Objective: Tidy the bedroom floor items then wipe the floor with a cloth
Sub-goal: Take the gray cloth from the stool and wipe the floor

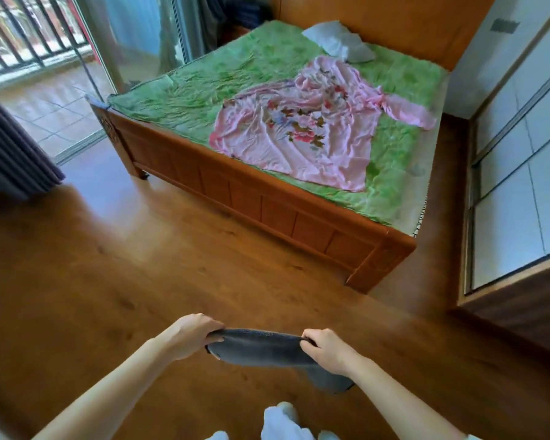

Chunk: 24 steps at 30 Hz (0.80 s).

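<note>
Stretching dark grey cloth (267, 347), fuzzy, sagging, left hand (189, 336) and right hand (326, 349) gripping its ends

fingertips of both hands tucked behind the grey cloth (267, 349), white slippers (280, 422) blurred and cut by bottom edge, wardrobe (521, 185) cropped at right

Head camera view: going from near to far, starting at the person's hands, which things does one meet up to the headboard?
Grey cloth held between left hand and right hand → wooden floor → bed footboard → pink floral sheet → white pillow → headboard.
</note>
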Tool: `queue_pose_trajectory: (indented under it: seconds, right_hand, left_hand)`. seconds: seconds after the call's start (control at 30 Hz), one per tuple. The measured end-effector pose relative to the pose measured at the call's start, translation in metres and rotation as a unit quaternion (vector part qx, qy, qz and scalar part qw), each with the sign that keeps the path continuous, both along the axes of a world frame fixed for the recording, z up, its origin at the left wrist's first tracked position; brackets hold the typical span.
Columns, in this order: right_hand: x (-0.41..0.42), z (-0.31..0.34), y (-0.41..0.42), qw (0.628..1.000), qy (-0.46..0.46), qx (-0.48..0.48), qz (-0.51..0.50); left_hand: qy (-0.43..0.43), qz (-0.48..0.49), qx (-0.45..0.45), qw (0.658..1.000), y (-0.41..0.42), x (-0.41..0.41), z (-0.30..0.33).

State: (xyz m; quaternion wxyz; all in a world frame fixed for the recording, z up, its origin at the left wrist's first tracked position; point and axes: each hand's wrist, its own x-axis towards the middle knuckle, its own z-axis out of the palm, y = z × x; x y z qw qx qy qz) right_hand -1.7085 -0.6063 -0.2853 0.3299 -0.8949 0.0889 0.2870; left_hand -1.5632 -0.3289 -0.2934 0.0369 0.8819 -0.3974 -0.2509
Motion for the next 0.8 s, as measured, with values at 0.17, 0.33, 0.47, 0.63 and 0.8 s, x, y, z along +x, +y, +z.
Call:
queue_pose_trajectory:
  seconds: [0.17,0.33,0.47,0.63,0.8]
  right_hand:
    - [0.017,-0.007,-0.030,1.000,0.010,0.006,0.018]
    - [0.020,-0.025,-0.056,0.998,0.019,0.023,-0.057]
    - [0.025,-0.039,-0.062,0.994,0.031,0.014,-0.103]
    - [0.046,-0.062,-0.054,0.986,0.022,0.014,-0.162]
    - [0.087,-0.084,-0.029,0.972,-0.005,0.011,-0.234]
  left_hand:
    - [0.038,0.007,-0.005,0.999,-0.023,0.006,-0.005]
    - [0.034,-0.032,0.058,0.997,-0.054,0.023,-0.016]
    - [0.056,-0.079,0.076,0.992,-0.072,0.048,-0.031]
    - [0.054,-0.114,0.082,0.989,-0.086,0.099,-0.046]
    - [0.050,-0.134,0.084,0.986,-0.084,0.151,-0.076]
